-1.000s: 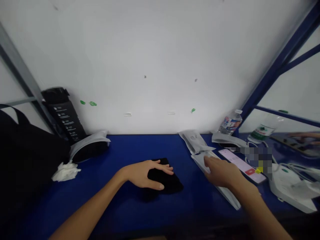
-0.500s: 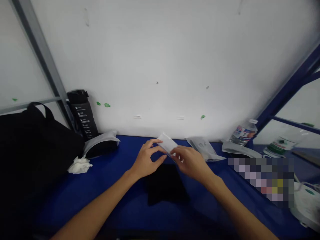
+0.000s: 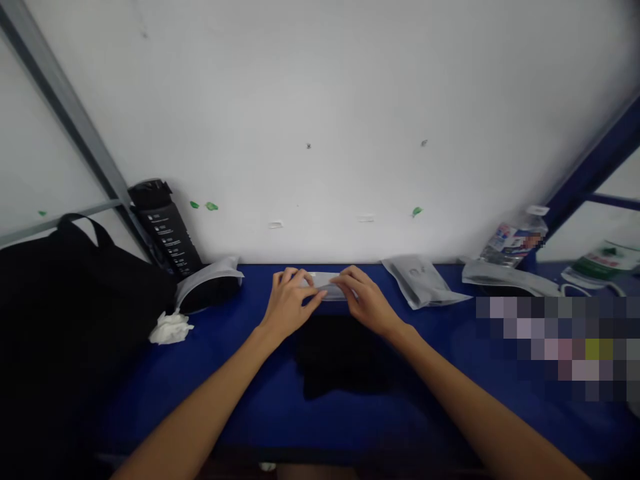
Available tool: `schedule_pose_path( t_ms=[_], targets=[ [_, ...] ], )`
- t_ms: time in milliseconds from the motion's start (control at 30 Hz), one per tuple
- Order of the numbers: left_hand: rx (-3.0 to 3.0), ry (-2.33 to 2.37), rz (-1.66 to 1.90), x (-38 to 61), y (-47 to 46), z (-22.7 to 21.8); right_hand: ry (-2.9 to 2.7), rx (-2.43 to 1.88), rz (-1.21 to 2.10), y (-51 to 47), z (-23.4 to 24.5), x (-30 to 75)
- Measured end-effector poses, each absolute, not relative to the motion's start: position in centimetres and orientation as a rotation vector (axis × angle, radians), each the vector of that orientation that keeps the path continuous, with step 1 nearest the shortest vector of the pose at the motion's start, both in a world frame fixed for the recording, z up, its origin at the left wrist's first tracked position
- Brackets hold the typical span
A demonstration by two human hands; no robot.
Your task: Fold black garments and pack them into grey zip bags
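Observation:
Both my hands meet over the back of the blue table [image 3: 240,400], near the white wall. My left hand [image 3: 289,303] and my right hand [image 3: 365,301] each pinch one end of a small translucent plastic pouch [image 3: 325,285], held flat and stretched between them. Fingers of both hands are curled on the pouch. A black folded cloth [image 3: 340,353] lies on the table just in front of my hands, untouched.
A black bag [image 3: 65,313] fills the left side, with a black bottle [image 3: 167,230], a grey-wrapped dark item [image 3: 207,290] and a crumpled white tissue [image 3: 170,328] beside it. More plastic pouches [image 3: 417,283] and water bottles [image 3: 515,239] lie at the right, by a blue frame post.
My right hand picked a pouch from the right pile and brought it to the centre. My left hand left the black cloth and joined it; both now hold the pouch lower, near the wall.

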State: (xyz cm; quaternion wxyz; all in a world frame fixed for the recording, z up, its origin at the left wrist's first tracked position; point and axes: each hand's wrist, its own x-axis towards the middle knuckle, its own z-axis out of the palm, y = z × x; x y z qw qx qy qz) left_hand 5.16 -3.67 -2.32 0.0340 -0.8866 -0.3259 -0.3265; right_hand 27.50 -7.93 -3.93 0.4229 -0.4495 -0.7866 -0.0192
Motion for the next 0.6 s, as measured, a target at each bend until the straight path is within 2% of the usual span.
schedule_pose_path(
  t_ms=[233,400,600],
  targets=[
    [-2.781,-1.116,-0.924,5.3,-3.2,-3.2,-1.924,-1.243,-0.3,-10.6,-2.2,26.1],
    [-2.806,-1.18,-0.956,4.9,-3.0,-3.6,-2.257,-1.328,-0.036,-19.5,-3.0,22.3],
    [-2.905,-1.075,-0.824,5.3,-3.5,-4.2,-2.337,-1.385,0.001,-25.9,-5.9,21.2]
  ],
)
